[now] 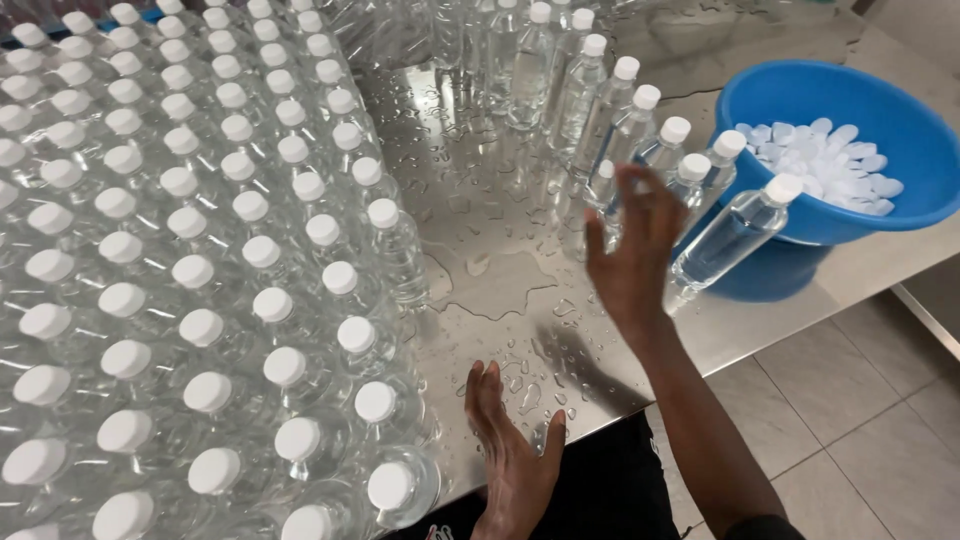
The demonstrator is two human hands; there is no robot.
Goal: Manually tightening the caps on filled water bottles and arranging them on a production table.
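Observation:
My left hand (508, 455) rests flat on the wet steel table (500, 290) near its front edge, fingers apart, holding nothing. It lies just right of a big block of capped clear water bottles (200, 300). My right hand (632, 250) is raised above the table with fingers spread, empty, right in front of a slanting row of capped bottles (640, 140). The nearest bottle of that row (735, 228) stands right of the hand.
A blue plastic bowl (890, 110) holding several white bottle caps (825, 165) sits at the table's right end. Water drops and a puddle (495, 280) cover the steel. Tiled floor (850, 420) lies beyond the table's right edge.

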